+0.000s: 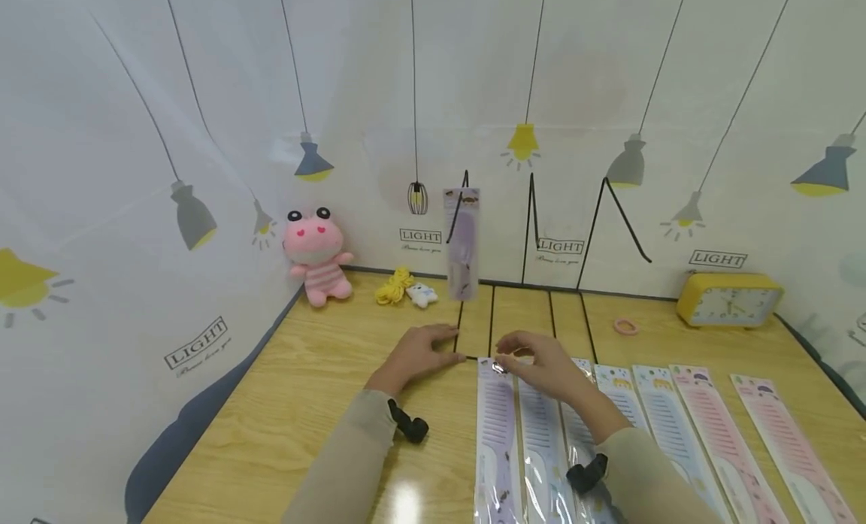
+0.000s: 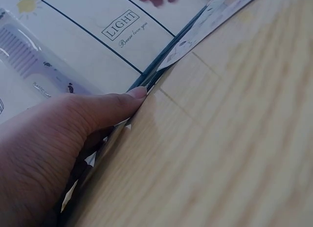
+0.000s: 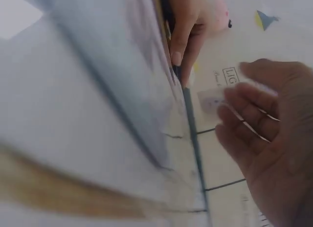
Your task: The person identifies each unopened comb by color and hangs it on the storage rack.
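Nearest the camera, reaches in with two pale sleeves (image 1: 352, 449), a black band (image 1: 408, 422) at each wrist. Has the purple comb (image 1: 501, 434) flat on the desk (image 1: 304, 404) in its clear pack, at the left end of a row, top end just beside the front of the black stand (image 1: 591, 234). Holds the right hand (image 1: 548, 366) over that top end, fingers loosely curved, thumb apart from them; in the right wrist view, shows nothing between thumb and fingers. Cannot tell whether a tip brushes the pack. Rests the left hand (image 1: 416, 355) at the stand's left base bar, fingers fairly straight and together, thumb apart and at the front corner, clamped on nothing plainly visible; probably put there to steady the stand.

Right of the purple comb, has four bluish combs (image 1: 541, 426), partly hidden by the right arm, then two pink combs (image 1: 724, 441); lays all face up, tops toward the stand, likely to be easy to take singly. Beyond, has a hung comb (image 1: 463, 246), also purple, upright on the left prong, presumably caught by a hole at its top. Farther out, has a pink ring (image 1: 625, 326) and a yellow clock (image 1: 734, 300) to the right, yellow cord (image 1: 395, 287), a white toy (image 1: 422, 295) and a plush (image 1: 318, 257) to the left.
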Demonstrator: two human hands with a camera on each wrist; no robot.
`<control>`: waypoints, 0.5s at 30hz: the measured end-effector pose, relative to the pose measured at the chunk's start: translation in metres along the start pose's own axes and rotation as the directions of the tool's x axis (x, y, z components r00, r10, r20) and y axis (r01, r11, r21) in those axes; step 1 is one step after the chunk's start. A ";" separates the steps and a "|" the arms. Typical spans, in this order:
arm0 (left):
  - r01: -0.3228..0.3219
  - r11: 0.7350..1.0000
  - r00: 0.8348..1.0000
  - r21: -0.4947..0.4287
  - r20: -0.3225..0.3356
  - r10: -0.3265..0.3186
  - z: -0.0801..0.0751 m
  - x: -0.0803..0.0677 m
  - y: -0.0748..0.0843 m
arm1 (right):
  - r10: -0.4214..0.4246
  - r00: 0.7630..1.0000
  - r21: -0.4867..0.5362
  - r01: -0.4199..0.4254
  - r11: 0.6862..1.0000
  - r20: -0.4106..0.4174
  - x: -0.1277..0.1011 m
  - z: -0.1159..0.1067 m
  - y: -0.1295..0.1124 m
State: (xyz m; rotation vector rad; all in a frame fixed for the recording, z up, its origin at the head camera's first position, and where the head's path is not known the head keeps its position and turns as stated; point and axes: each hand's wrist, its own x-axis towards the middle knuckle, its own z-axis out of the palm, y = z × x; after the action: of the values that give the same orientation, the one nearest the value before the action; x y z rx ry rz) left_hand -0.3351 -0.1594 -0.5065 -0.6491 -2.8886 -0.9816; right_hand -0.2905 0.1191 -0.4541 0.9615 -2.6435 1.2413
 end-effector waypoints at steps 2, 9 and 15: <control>0.002 1.000 1.000 -0.003 0.004 -0.002 0.000 0.000 0.001 | -0.011 1.000 -0.024 0.011 1.000 0.011 -0.005 0.005 0.012; 0.033 0.999 0.999 -0.032 -0.002 -0.033 -0.003 -0.004 0.000 | -0.028 0.997 -0.156 0.039 0.987 0.070 -0.012 0.016 0.042; 0.033 0.999 0.999 -0.037 0.006 -0.033 0.001 0.001 0.000 | -0.024 0.996 -0.185 0.038 0.982 0.080 -0.013 0.016 0.050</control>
State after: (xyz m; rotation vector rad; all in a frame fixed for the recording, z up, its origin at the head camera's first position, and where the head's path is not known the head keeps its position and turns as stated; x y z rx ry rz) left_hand -0.3356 -0.1590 -0.5072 -0.6084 -2.9012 -1.0413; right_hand -0.3046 0.1382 -0.5023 1.0350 -2.7315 0.9469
